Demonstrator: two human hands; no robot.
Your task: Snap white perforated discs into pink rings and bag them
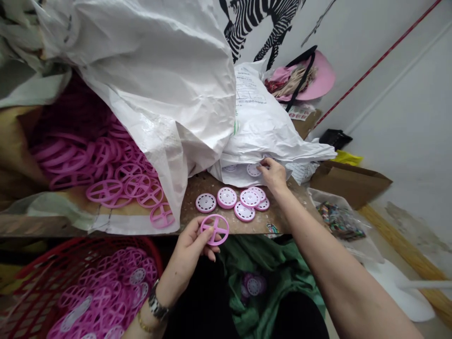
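Observation:
My left hand (190,247) grips a pink spoked ring (215,229) by its lower edge, just in front of the wooden table's front edge (197,226). My right hand (271,173) reaches into the mouth of a small white sack (261,127), fingers curled on a pink-and-white disc (253,170) there. Several matching discs (236,201) lie on the table between my hands. A heap of pink spoked rings (116,169) spills from a big white sack (151,80) at the left.
A red basket (31,268) at lower left holds assembled pink wheels. Green cloth (268,268) on my lap carries a few more discs. A cardboard box (349,181), a bag of small colourful parts (339,221) and a pink hat (314,75) sit to the right.

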